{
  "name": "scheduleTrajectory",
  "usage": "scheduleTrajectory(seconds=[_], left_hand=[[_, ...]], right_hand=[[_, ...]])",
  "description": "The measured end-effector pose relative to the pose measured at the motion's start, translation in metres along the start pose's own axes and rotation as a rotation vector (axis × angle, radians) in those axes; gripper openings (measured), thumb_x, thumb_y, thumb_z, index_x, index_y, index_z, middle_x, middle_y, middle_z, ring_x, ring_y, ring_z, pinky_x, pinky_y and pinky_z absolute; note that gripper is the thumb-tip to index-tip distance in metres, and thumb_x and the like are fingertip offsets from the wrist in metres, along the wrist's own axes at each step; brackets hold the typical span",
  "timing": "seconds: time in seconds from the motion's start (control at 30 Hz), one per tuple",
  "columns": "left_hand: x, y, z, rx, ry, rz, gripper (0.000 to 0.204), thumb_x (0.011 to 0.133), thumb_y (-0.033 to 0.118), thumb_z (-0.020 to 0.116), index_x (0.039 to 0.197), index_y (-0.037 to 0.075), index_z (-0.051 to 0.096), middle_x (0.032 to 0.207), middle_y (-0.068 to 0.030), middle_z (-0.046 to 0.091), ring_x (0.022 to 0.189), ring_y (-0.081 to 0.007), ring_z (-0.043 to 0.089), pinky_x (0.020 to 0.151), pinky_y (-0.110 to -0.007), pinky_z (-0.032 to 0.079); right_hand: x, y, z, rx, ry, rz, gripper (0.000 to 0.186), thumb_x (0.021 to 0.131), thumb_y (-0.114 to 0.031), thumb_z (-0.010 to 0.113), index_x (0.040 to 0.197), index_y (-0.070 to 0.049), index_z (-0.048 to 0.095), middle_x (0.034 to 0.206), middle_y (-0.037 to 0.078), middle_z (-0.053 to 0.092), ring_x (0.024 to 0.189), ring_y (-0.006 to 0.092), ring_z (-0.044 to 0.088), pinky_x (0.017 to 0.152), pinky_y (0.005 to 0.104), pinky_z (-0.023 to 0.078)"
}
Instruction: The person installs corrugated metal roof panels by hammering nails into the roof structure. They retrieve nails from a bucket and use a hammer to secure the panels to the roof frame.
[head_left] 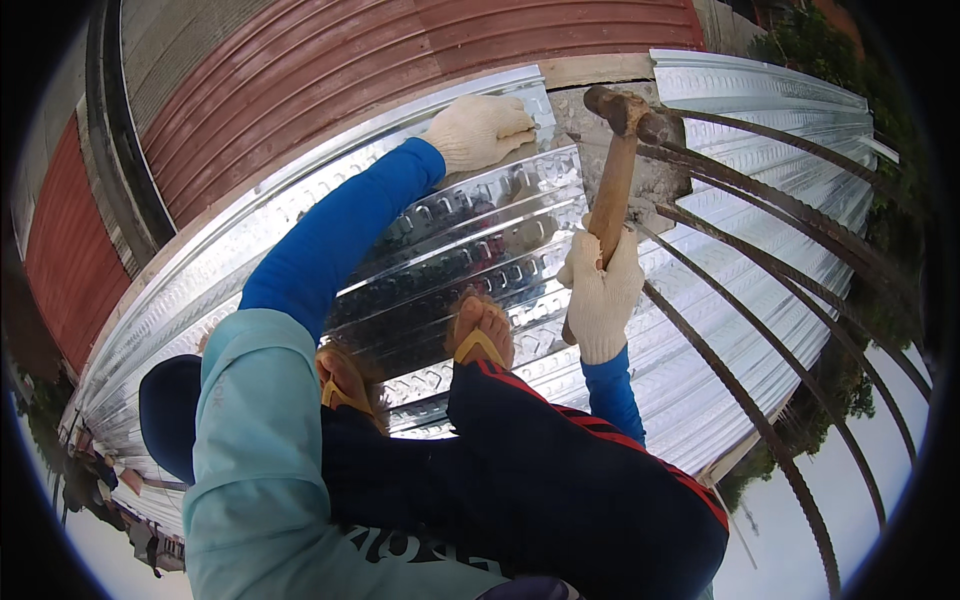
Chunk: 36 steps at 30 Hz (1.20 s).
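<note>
A wooden-handled hammer (pixel 612 190) is in my right hand (pixel 606 290), whose gloved fingers wrap around the lower handle. Its rusty metal head points up and away, over the grey concrete strip. Farther off and to the left, my left hand (pixel 480 132), also in a cream knit glove, is close against the end of the shiny ribbed metal sheet (pixel 440 225). Its fingers are bent and pressed together; whatever they may hold is hidden. Both feet, in yellow-strapped sandals, are on the sheeting below my hands.
Several rusty rebars (pixel 770 260) curve out from the concrete (pixel 655 165) toward the right. Past them lies more silver ribbed sheeting (pixel 770 125). Red corrugated panels (pixel 420 65) run along the far side. A dark beam (pixel 125 130) crosses at the left.
</note>
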<state>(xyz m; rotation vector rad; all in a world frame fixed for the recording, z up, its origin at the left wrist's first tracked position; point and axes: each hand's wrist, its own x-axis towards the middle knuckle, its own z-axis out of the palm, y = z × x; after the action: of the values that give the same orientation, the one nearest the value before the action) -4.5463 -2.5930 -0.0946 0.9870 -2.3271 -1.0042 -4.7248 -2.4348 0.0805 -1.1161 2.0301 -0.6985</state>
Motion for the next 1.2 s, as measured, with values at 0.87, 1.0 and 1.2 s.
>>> scheduleTrajectory(seconds=[0.87, 1.0, 1.2], left_hand=[[-0.007, -0.01, 0.002, -0.005, 0.01, -0.002, 0.024, 0.105, 0.031, 0.068, 0.111, 0.01, 0.08, 0.103, -0.0125, 0.072, 0.1, -0.0358, 0.071, 0.087, -0.048, 0.058], [0.005, 0.002, 0.008, 0.023, -0.057, -0.048, 0.026, 0.106, 0.032, 0.066, 0.112, 0.01, 0.08, 0.103, -0.0123, 0.072, 0.1, -0.0363, 0.071, 0.087, -0.048, 0.058], [-0.01, -0.011, 0.001, 0.021, -0.03, -0.006, 0.023, 0.105, 0.028, 0.066, 0.112, 0.01, 0.079, 0.105, -0.0113, 0.072, 0.101, -0.036, 0.071, 0.088, -0.047, 0.058]], right_hand=[[-0.018, -0.019, -0.011, 0.306, 0.067, -0.279, 0.035, 0.109, -0.03, 0.067, 0.116, 0.003, 0.062, 0.076, 0.005, 0.065, 0.064, 0.0129, 0.061, 0.059, 0.0265, 0.047], [0.006, 0.027, 0.005, -0.286, -0.117, -0.022, 0.039, 0.106, -0.034, 0.069, 0.109, 0.004, 0.062, 0.084, 0.022, 0.07, 0.075, 0.0419, 0.071, 0.067, 0.0468, 0.054], [-0.008, 0.017, 0.003, 0.002, -0.097, -0.014, 0.04, 0.103, -0.035, 0.073, 0.11, 0.004, 0.065, 0.07, 0.006, 0.064, 0.067, 0.0113, 0.066, 0.058, 0.0305, 0.05]])
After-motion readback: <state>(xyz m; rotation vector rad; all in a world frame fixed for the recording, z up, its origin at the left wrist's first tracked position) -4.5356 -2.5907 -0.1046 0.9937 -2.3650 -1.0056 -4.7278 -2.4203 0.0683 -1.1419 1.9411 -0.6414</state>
